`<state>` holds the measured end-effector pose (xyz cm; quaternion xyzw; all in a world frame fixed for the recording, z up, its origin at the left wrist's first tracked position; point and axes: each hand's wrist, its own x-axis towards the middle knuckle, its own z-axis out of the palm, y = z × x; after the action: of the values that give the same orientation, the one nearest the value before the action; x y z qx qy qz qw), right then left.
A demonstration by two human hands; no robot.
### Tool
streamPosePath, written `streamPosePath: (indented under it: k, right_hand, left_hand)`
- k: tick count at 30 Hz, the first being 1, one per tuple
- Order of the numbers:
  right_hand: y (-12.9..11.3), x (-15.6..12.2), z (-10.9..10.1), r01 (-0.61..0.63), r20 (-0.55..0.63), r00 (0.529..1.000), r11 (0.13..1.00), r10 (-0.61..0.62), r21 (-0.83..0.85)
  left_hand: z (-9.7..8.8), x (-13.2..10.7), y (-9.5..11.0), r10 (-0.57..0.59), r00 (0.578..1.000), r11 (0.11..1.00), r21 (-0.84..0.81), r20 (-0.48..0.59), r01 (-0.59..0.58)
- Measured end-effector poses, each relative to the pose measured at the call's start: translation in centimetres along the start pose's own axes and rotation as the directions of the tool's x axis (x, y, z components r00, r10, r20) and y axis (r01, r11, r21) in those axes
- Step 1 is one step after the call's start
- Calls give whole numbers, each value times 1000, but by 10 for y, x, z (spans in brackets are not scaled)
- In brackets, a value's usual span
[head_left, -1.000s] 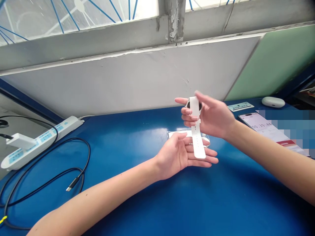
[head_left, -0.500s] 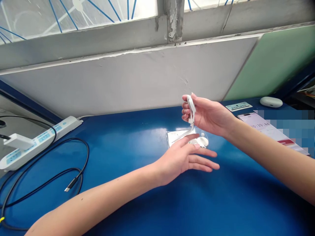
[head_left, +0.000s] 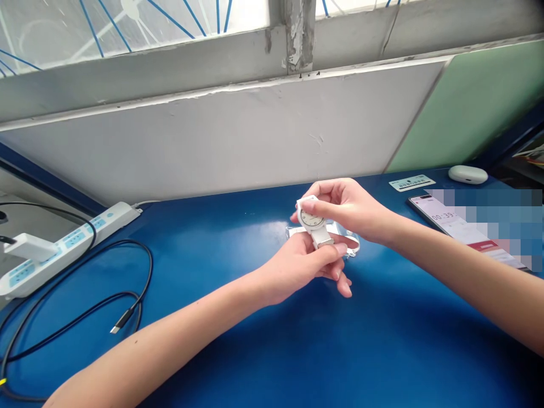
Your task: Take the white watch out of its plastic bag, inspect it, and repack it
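Note:
A white wristwatch [head_left: 313, 222] with a round pale dial is held over the blue table [head_left: 238, 340], dial facing me. My right hand [head_left: 346, 207] pinches the watch case from above. My left hand [head_left: 308, 263] is curled below it, thumb and fingers closed on the lower white strap. A clear plastic bag [head_left: 351, 241] lies on the table just behind my hands, mostly hidden by them.
A white power strip [head_left: 63, 246] with a white plug sits at the far left, a black cable [head_left: 127, 309] looping beside it. At the right lie a phone [head_left: 450, 224] with a lit screen, a small label card [head_left: 411, 182] and a white earbud case [head_left: 467, 174].
The watch has turned from strap hanging down to dial facing me and has come lower. My left hand went from flat and open under the strap to closed on it.

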<state>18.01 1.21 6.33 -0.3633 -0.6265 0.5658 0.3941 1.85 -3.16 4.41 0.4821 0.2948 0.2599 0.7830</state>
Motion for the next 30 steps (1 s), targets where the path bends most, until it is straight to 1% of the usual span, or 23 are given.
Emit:
streamPosePath:
  k: [2,5,9,12,14,15,16,18,20,21,24,27,30]
  right_hand:
    - [1,-1,2,-22,-11,1000,998,22,-61]
    - [1,-1,4,-10,-82,997,995,1,-104]
    - [1,1,2,23,-161,986,997,-34,-70]
    - [4,4,-2,54,-171,984,998,-52,8]
    - [7,7,-4,26,-145,989,994,-11,104]
    - [8,7,-4,-17,-110,993,985,36,170]
    - [8,8,-4,-73,-61,994,967,91,245]
    - [7,8,-3,-191,63,982,902,180,387]
    - [5,6,-1,-239,161,970,849,183,471]
    - [4,5,0,-232,185,970,843,160,485]
    - [2,2,1,-194,216,971,866,103,460]
    - [4,1,0,-194,226,969,872,99,449]
    - [4,2,-1,-193,210,972,866,105,461]
  left_hand:
    - [-1,0,-1,-6,1000,1000,9,18,6]
    - [-2,2,-3,-6,1000,1000,-11,-15,6]
    - [-3,5,-1,3,998,995,-100,-62,-9]
    - [-4,6,1,15,998,992,-127,-65,-23]
    - [-4,6,2,18,998,993,-113,-55,-24]
    - [-4,5,2,16,999,994,-105,-45,-21]
    - [-4,4,2,11,999,995,-96,-31,-14]
    - [-3,3,1,-3,1000,997,-83,1,4]
    - [-3,3,-1,-23,999,997,-72,30,25]
    - [-3,3,-2,-30,999,997,-67,39,33]
    - [-5,5,-6,-40,999,997,-63,30,42]
    - [-6,7,-8,-45,999,997,-70,5,46]
    - [-7,7,-7,-54,999,996,-72,5,54]
